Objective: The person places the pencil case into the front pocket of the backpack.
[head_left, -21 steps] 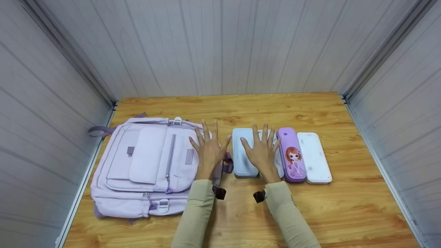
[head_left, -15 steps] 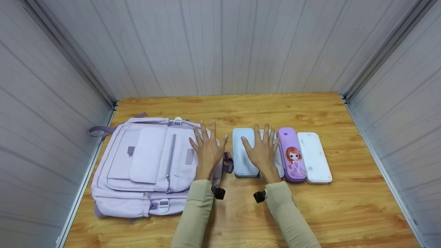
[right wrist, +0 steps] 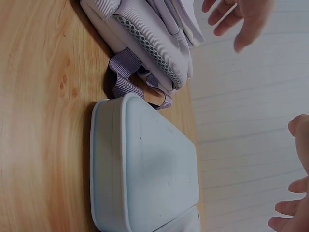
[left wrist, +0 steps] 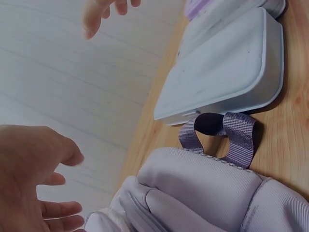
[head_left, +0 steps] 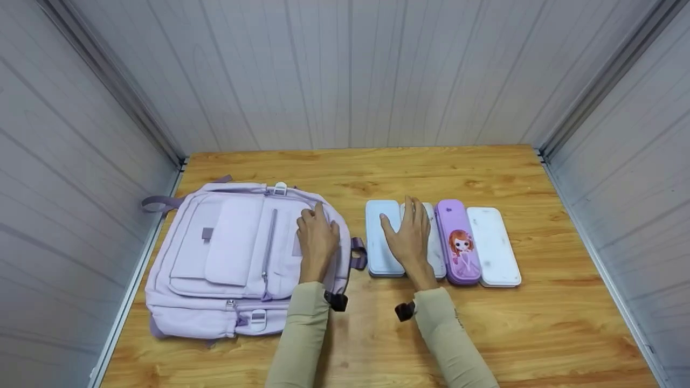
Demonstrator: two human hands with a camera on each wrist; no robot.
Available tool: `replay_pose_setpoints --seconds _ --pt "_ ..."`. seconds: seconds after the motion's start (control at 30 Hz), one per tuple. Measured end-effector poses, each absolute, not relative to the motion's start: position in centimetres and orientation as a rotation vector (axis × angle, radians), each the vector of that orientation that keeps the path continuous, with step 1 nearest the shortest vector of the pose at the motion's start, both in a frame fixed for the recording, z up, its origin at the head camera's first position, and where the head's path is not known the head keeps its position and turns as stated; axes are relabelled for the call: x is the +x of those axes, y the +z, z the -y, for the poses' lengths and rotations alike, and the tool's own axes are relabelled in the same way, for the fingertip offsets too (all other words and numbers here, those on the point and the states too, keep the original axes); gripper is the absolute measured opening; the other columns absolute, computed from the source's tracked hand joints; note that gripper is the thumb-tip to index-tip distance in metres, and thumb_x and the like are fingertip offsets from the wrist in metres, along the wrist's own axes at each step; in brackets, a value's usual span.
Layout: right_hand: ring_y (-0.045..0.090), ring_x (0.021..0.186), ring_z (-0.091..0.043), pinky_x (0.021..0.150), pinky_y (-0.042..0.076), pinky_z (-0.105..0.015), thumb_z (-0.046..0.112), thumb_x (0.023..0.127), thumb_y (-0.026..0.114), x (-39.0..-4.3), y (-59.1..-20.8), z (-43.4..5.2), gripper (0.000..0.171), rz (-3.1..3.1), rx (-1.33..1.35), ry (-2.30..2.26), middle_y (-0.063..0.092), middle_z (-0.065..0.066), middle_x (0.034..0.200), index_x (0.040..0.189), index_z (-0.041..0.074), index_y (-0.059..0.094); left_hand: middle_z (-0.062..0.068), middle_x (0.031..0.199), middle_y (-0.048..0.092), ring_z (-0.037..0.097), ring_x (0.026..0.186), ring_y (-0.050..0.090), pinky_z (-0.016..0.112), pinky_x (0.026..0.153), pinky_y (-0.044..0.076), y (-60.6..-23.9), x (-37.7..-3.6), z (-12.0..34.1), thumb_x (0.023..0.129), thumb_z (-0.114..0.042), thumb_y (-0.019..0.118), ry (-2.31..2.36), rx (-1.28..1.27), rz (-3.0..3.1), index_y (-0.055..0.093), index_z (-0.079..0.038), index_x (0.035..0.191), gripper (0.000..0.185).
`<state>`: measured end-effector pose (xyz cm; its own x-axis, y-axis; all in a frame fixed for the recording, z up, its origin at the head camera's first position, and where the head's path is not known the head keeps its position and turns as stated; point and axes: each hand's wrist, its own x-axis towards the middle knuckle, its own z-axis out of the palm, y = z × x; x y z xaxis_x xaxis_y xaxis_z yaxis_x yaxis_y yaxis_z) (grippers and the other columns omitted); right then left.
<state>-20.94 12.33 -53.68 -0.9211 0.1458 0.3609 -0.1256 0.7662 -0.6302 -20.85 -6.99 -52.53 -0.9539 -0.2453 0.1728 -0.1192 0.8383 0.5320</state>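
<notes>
At 9 o'clock on the wood-grain tabletop, with 12 o'clock lying away from the person, a pale lilac fabric backpack lies flat, front face up. Its long axis runs roughly from 9 to 3 o'clock, the rounded end with a dark purple webbing loop pointing to 3. At its 10 o'clock corner, a dark purple strap crosses the line of the tabletop's side edge.

From near the centre toward 3 o'clock, 4 oblong cases lie side by side: a light blue case with rounded corners, a grey-white speckled case, a purple case bearing a red-haired cartoon girl, and a white case with faint marks. The light blue case's long axis runs from 12 to 6; the white one leans slightly, far end toward 11. Between loop and light blue case the gap is narrow; a wider band of wood shows at 12 o'clock, up to the pale panelled back wall.

Both hands hover: the left hand over the backpack's 3 o'clock end, fingers loosely bent; the right hand over the grey-white speckled case, fingers lightly curved, thumb spread toward 11.
</notes>
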Motion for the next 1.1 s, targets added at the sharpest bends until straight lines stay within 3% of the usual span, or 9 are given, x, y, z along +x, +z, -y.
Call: replay_pose_setpoints --seconds 0.23,0.37,0.6,1.1 --pt "0.04 0.129 -0.034 0.108 0.028 -0.05 0.04 0.087 0.063 -20.8 -53.9 -12.4 0.07 2.501 -0.006 0.973 0.045 -0.02 0.137 0.139 -0.002 0.042 0.027 0.104 0.054 0.044 0.098 0.054 0.053 0.08 0.047 -52.7 -20.3 7.6 0.082 -0.014 0.066 -0.757 0.313 2.798 0.055 0.004 0.11 0.035" --pt "0.039 0.13 -0.034 0.108 0.028 -0.05 0.04 0.087 0.063 -20.6 -54.0 -12.3 0.07 2.509 -0.02 0.999 0.044 -0.02 0.138 0.139 -0.001 0.041 0.028 0.102 0.055 0.044 0.096 0.055 0.053 0.078 0.047 -52.9 -20.0 7.9 0.082 -0.01 0.065 -0.775 0.326 2.807 0.054 0.006 0.107 0.032" --pt "0.037 0.133 -0.033 0.11 0.025 -0.049 0.039 0.088 0.063 -20.4 -54.3 -12.3 0.07 2.51 -0.049 1.054 0.042 -0.019 0.141 0.141 0.001 0.039 0.028 0.098 0.055 0.045 0.091 0.056 0.055 0.074 0.048 -53.2 -19.6 8.3 0.082 0.0 0.051 -0.821 0.36 2.809 0.052 0.007 0.103 0.022" --pt "0.038 0.132 -0.034 0.109 0.026 -0.05 0.039 0.088 0.062 -19.9 -55.0 -12.4 0.07 2.517 -0.078 1.051 0.043 -0.019 0.141 0.142 0.002 0.038 0.026 0.095 0.055 0.043 0.09 0.058 0.054 0.07 0.05 -54.0 -19.1 8.5 0.081 0.003 0.05 -0.891 0.366 2.822 0.053 0.006 0.098 0.017"
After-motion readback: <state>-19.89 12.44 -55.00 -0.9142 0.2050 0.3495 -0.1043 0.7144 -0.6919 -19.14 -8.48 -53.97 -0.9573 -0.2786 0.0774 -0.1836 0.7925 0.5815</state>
